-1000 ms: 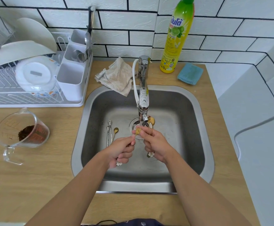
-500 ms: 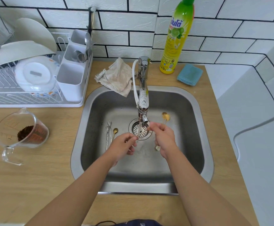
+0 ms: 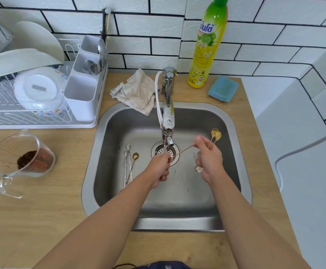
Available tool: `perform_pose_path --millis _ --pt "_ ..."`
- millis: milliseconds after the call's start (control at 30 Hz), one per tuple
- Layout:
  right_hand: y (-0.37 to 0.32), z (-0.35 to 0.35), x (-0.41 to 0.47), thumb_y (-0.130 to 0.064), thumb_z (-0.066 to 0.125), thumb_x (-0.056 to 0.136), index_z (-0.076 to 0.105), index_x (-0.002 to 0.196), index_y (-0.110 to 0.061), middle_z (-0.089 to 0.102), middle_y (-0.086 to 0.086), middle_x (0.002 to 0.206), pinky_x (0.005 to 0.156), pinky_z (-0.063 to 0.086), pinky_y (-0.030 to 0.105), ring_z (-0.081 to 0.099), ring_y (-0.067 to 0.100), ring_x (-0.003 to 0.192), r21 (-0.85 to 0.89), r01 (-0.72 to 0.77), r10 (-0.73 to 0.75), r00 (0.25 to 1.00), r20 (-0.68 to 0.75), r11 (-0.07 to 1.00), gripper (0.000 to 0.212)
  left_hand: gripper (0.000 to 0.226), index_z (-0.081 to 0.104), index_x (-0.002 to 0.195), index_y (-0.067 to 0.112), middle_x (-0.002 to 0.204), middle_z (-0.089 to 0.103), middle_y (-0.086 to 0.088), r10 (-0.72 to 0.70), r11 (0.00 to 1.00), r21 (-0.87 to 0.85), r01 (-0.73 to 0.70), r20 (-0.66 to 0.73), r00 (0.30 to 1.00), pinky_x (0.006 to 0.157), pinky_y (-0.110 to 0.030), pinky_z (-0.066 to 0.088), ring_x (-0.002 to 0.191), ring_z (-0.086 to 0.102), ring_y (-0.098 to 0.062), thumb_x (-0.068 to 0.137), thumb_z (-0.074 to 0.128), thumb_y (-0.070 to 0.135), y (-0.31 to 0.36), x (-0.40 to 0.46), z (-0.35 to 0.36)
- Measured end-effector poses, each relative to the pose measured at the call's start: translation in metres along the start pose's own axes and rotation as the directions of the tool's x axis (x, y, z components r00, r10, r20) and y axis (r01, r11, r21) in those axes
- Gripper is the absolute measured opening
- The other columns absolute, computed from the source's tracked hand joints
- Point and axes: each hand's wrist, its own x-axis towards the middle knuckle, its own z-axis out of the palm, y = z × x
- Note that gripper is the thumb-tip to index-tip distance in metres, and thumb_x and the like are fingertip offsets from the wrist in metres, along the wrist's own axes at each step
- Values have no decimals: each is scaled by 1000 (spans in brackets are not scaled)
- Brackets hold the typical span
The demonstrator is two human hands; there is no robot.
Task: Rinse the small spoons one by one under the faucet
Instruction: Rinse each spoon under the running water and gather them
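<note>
Spoons going under the faucet point(image 3: 168, 121), held over the sink point(image 3: 234, 121).

One thin gold spoon point(image 3: 183, 151) is stretching between both hands: the left hand point(image 3: 161, 167) is clenching around its lower end under the spout, and the right hand point(image 3: 208, 162) is pinching its other end while also gripping two gold spoons point(image 3: 215, 135) that are pointing up and away. Three more spoons point(image 3: 129, 164) are lying on the sink floor, left of the drain point(image 3: 165, 151). A measuring jug point(image 3: 22, 162) is standing on the worktop point(image 3: 41, 210).
</note>
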Motion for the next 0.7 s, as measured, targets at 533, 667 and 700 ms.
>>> perform_pose_path --millis 533,667,700 --pt "15 14 -12 -35 80 88 70 70 -17 65 -10 57 55 27 24 43 -2 31 -170 -58 58 998 1 984 27 27 56 85 23 70 54 7 462 618 610 -496 229 857 67 -35 42 65 50 -14 105 41 34 -15 4 -21" --pt "16 17 -17 -35 78 90 70 76 -15 63 -5 64 52 28 22 39 1 31 -147 -72 73 997 1 986 26 38 53 75 27 64 54 10 395 700 575 -423 182 901 66 -35 42 59 48 -11 104 37 45 -20 -1 -36" --pt "17 20 -21 -34 78 91 70 79 -14 60 -7 59 48 29 20 37 1 31 -166 -83 89 996 31 983 25 40 53 73 28 63 55 11 414 673 601 -431 177 893 66 -35 43 59 50 -10 104 36 46 -16 -1 -33"
